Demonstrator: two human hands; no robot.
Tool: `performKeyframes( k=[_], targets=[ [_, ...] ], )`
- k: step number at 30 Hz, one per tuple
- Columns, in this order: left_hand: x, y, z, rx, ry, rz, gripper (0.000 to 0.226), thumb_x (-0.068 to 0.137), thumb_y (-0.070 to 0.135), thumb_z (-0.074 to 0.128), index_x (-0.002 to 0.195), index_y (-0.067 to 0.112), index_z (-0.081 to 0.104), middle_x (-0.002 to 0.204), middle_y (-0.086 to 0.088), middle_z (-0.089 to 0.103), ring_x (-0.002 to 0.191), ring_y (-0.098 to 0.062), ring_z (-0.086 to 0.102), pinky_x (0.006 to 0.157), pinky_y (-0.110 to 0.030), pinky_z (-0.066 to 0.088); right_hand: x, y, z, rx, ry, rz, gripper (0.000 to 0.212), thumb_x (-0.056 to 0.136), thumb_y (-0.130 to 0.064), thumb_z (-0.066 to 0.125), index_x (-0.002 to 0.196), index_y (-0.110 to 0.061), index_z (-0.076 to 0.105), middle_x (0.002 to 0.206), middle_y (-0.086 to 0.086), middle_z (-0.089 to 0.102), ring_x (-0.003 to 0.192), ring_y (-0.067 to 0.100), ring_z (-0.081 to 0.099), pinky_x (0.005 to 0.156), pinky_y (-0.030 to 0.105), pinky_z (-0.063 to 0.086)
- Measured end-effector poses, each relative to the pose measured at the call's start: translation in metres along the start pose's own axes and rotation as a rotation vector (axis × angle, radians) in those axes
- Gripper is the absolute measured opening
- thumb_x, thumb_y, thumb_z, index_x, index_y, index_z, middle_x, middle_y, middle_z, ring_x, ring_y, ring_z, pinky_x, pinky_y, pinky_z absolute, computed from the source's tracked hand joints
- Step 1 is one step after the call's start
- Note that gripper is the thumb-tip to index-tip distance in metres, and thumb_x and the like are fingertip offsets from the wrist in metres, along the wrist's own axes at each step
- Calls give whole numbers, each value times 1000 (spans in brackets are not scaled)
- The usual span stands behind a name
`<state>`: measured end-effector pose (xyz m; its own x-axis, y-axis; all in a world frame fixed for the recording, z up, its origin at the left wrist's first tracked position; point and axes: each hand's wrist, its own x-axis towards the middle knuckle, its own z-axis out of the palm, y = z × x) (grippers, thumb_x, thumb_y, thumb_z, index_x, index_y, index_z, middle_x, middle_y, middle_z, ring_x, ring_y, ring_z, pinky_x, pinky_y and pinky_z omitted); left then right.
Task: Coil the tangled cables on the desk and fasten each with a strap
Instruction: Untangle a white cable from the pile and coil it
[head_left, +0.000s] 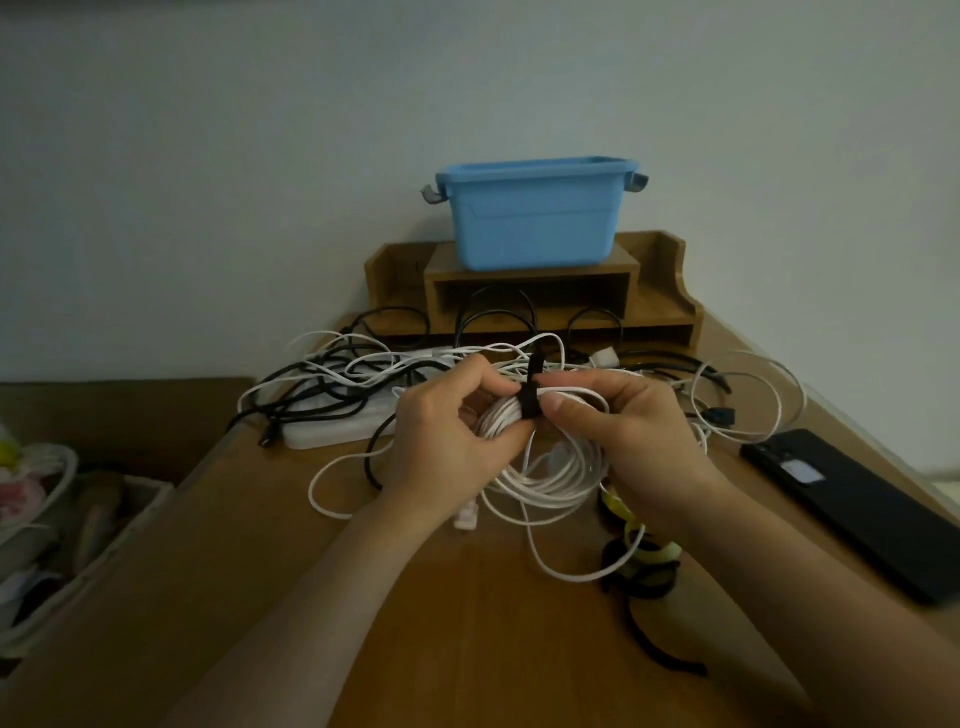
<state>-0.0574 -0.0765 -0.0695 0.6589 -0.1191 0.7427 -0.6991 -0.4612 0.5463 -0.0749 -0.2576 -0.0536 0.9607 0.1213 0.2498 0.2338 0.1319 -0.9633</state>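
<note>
White, thin, many-looped: the cable coil (540, 467) is held over the desk (467, 639), in front of the loose tangle (358, 374). A black strap (531, 399) wraps its top. The left hand (447, 431) curls round the bundle beside the strap; the right hand (623, 431) pinches it opposite. Likely light, limp and springy, so the loops splay unless gripped at the strap.

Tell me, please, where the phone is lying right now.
In the head view, the phone lies at the right edge of the desk, right of the right hand and the spare straps.
</note>
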Motion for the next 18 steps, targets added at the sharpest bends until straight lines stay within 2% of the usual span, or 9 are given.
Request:
performKeyframes(
  k=[2,5,7,9,12,15,18],
  targets=[
    [4,2,-3,-130,-70,-80,21,81,14,84,95,13,69,86,7,72,79,-11,72,63,-27,60,0,-2,-2,18,-1,1,17,91,-4,66,105,-9,74,98,9,78,93,24,76,79,28,61],
    [9,3,-5,-272,-122,-208,22,87,11,78,105,17,68,87,2,73,83,-15,73,73,-27,59,0,-5,-4,24,-35,2,17,92,-1,65,106,-5,73,96,14,77,89,26,76,77,28,61],
    [12,4,-6,-355,-208,-283,31,90,13,74,119,21,66,80,-1,72,79,-14,72,74,-28,59,0,-5,-5,-2,-71,-19,16,92,2,65,105,-3,72,95,15,77,88,26,75,79,29,61],
    [12,4,-7,-350,-261,-292,29,93,15,70,120,24,70,77,-1,69,76,-11,68,72,-24,56,0,-4,-3,-69,-112,-59,15,92,2,64,103,-4,72,95,14,77,88,27,75,80,30,62],
    [12,4,-3,-275,-183,-270,16,92,16,71,107,20,76,90,3,74,87,-7,70,77,-21,56,0,-3,-3,-93,-130,-74,16,93,2,63,102,-7,72,94,10,77,88,23,75,79,27,61],
    [10,0,1,-195,-77,-235,12,90,19,75,101,15,79,89,4,74,87,-13,69,79,-33,58,1,0,-4,-95,-126,-69,15,94,3,62,103,-5,72,95,11,77,88,23,75,78,26,60],
    [9,-2,2,-230,-46,-289,14,91,21,75,101,12,79,88,2,76,85,-17,72,78,-42,60,2,3,-4,-75,-93,-31,14,93,1,63,103,-5,71,93,9,77,86,21,76,73,24,59]
  ],
)
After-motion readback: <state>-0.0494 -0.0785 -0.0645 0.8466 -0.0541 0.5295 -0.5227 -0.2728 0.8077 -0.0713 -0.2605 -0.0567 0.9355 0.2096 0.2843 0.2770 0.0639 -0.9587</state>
